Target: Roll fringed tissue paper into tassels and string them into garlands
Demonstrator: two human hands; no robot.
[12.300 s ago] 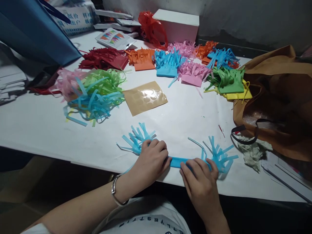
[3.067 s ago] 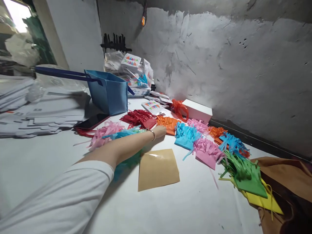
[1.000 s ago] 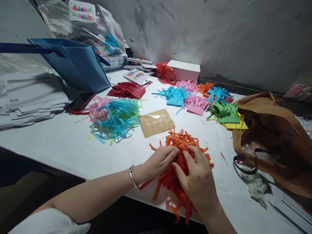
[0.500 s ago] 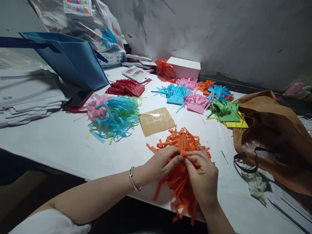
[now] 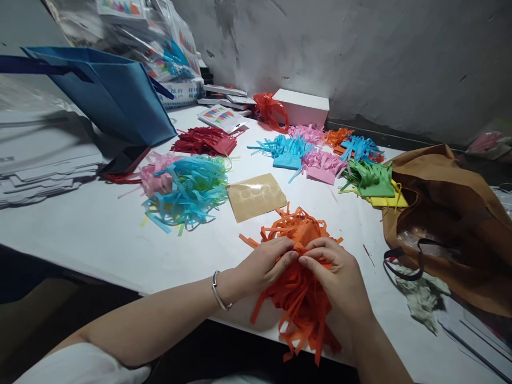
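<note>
An orange tissue-paper tassel (image 5: 304, 298) lies near the front of the white table, its fringe spread both away from me and toward me, some strips hanging over the edge. My left hand (image 5: 274, 261) pinches its middle between thumb and fingers. From the other side, my right hand (image 5: 334, 266) pinches the same middle part, fingertips close to those of the left. What exactly the fingertips do to the paper is partly hidden. Just beyond the tassel rests a tan sheet with round clear stickers (image 5: 258, 196).
Light-blue and pink fringed paper (image 5: 188, 186) and a dark red bundle (image 5: 206, 141) lie at left. Blue (image 5: 287, 160), pink (image 5: 322, 173) and green (image 5: 374, 181) tassels sit at the back. A brown bag (image 5: 452, 213) stands right, a blue bag (image 5: 116, 101) left, a white box (image 5: 302, 106) by the wall.
My right hand has turned slightly and shifted a little to the right at the wrist. The tassel's middle has bunched or tilted a bit; both hands still pinch it.
</note>
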